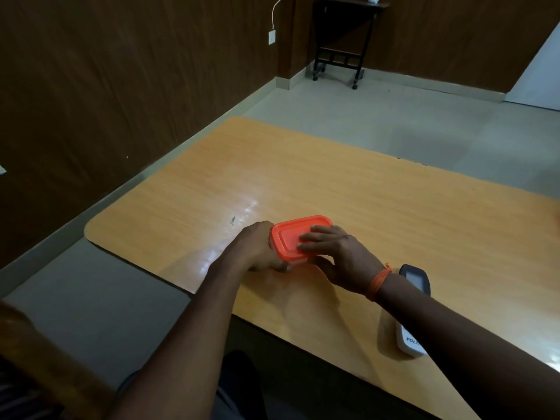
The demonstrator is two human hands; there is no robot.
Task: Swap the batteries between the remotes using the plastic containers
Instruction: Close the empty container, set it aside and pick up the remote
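left hand: your left hand (257, 248) is wrapped round the left, near side of the container (274, 247). The fingers are curled onto its wall and it's a proper grip.

right hand: your right hand (336, 253) is on top. The fingers lie pretty much straight and a bit spread across the orange lid (291, 234), and the thumb is tucked against the near rim, so the lid is pinched between thumb and fingers.

container: it sits on the table (303, 177), towards the near-left part, right between your two hands. The lid is on. You can't see inside, so no idea what's in it.

remote: it's lying on the table just right of your hands. The dark end with the grey screen (415, 278) pokes out past your right wrist, and a white end with some lettering shows nearer to you. Your forearm covers the middle, so honestly can't tell if that's one remote or two.

wrist: there's an orange thread (378, 281) tied round your right wrist.

background: a dark wood-panel wall with a white socket (272, 37) and a white cable running up from it, plus a small black stand on wheels (341, 60) in the far corner.
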